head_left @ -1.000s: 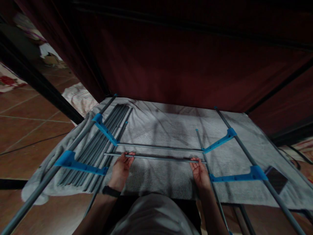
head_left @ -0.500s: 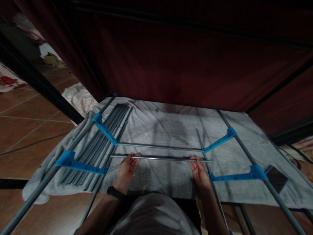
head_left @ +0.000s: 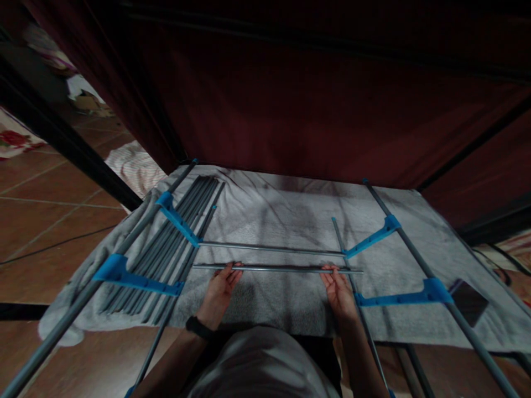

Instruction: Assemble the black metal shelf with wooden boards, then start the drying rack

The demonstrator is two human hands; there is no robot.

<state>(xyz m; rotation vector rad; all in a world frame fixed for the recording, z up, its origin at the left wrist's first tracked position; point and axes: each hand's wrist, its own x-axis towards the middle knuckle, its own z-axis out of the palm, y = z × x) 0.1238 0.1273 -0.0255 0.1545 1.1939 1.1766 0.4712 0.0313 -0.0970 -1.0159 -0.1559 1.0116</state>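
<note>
A thin grey metal tube (head_left: 277,269) lies crosswise in front of me, held at both ends. My left hand (head_left: 220,287) is closed on it near its left end, thumb and fingers pinching. Near the right end, my right hand (head_left: 337,287) grips the same tube with its fingertips. Just beyond it, a similar crossbar (head_left: 269,249) joins two blue plastic brackets, the left one (head_left: 178,220) and the right one (head_left: 371,237). Nearer to me are another left bracket (head_left: 136,279) and another right bracket (head_left: 402,299), both fixed to long grey poles.
Several loose grey tubes (head_left: 166,254) lie side by side on the left of the grey blanket (head_left: 274,215). A dark flat phone-like object (head_left: 469,303) rests at the right. Dark red fabric (head_left: 290,110) rises behind the blanket. A black cable (head_left: 58,243) crosses the tiled floor.
The held tube has shifted slightly to the right. My left hand has moved a little right with it, while my right hand has stayed nearly in place.
</note>
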